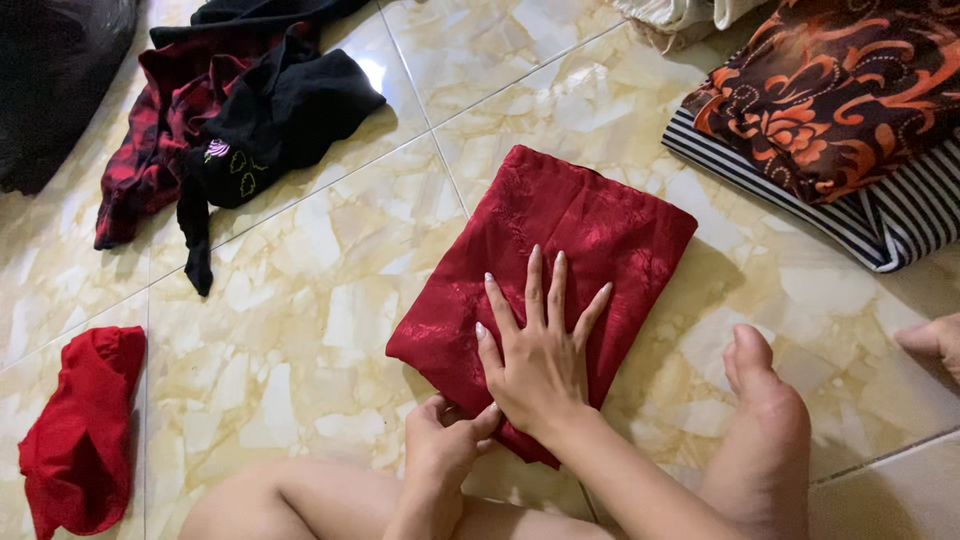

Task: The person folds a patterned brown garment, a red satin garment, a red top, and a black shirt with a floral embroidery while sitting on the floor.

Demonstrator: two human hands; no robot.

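A folded dark red cloth with a faint woven pattern lies on the marbled floor tiles in front of me. My right hand rests flat on its near half, palm down, fingers spread. My left hand sits just below it at the cloth's near edge, fingers curled and pinching the near corner of the fabric. The two hands touch at the thumb.
A black garment lies over a red plaid one at the upper left, beside a dark bag. A crumpled red garment lies at the lower left. Folded floral cloth on striped cloth sits at the upper right. My foot rests at the right.
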